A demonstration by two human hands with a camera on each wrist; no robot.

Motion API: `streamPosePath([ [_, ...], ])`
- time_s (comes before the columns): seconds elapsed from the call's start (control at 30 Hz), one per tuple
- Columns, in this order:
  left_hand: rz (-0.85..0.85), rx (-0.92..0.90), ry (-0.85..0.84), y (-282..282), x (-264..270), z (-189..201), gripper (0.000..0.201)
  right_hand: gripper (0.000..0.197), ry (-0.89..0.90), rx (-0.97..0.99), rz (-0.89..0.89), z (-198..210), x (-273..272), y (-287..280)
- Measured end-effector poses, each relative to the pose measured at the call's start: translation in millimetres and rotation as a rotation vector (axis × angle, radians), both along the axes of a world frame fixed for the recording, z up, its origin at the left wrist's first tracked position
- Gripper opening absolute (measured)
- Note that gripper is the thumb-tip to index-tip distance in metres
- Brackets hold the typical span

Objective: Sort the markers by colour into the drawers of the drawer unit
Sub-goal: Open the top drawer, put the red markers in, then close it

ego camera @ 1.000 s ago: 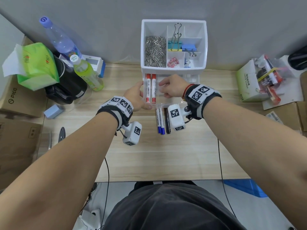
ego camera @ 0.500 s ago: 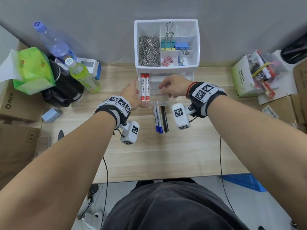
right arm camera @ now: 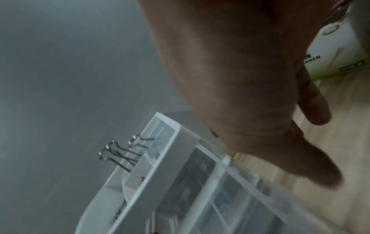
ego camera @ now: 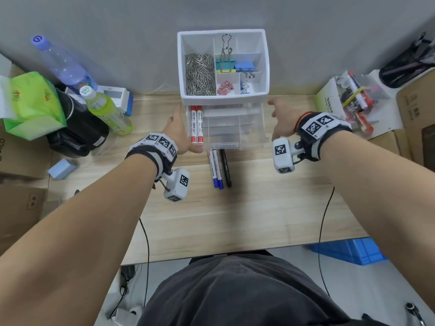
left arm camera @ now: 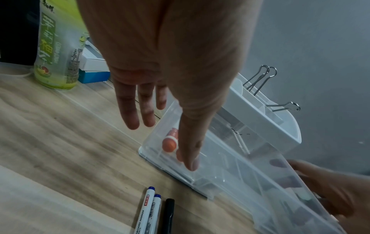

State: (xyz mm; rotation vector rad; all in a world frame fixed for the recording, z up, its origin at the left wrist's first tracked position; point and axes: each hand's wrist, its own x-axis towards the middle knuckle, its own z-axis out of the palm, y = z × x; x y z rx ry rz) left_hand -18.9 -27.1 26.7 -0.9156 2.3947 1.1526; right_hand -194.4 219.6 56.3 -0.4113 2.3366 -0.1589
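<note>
Both bare forearms reach forward over the desk [ego camera: 235,220], each wrist wearing a strap. The left hand [ego camera: 179,130] has straight, spread fingers and holds nothing. The right hand [ego camera: 282,123] is relaxed, fingers extended, also holding nothing.

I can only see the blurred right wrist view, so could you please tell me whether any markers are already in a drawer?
Observer: Yes, two red markers lie side by side at the left end of the open drawer.
Operator: Is the left hand holding them?
Observer: No, the left hand is open and holds nothing.
Operator: Which markers lie on the desk?
Observer: Two blue markers and a black marker, in front of the drawer.
</note>
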Motion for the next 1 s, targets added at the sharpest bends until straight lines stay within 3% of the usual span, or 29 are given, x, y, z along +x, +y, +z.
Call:
streamPosePath([
  [0.1, -0.017, 0.003, 0.024, -0.1, -1.9, 1.6, 0.148, 0.142, -0.012, 0.061, 0.167, -10.5, 7.9, -0.7],
  [0.23, -0.006, -0.018, 0.03, -3.0, -6.8, 0.7, 0.143, 0.151, -0.002, -0.065, 0.12, -18.6, 3.5, -2.4],
  [0.33, 0.035, -0.014, 0.062, -8.8, -10.5, -3.1, 0.133, 0.136, -0.004, -0.224, -0.005, -16.3, -4.0, -0.4],
  [0.47, 0.057, -0.039, 0.101, -14.7, -18.8, -3.4, 0.11, 0.108, 0.038, -0.297, -0.041, -13.3, -10.4, -4.4],
  [0.6, 0.032, -0.116, 0.108, -21.8, -29.2, -5.3, 0.081, 0.105, 0.076, -0.338, -0.075, -19.0, -14.7, -14.0],
  [0.83, 0.048, -0.156, 0.172, -32.1, -42.9, -4.4, 0.069, 0.079, 0.166, -0.437, -0.122, -24.1, -28.2, -24.5],
  [1.0, 0.057, -0.165, 0.235, -37.4, -44.9, -6.8, 0.059, 0.071, 0.192, -0.478, -0.151, -27.8, -31.8, -26.4],
])
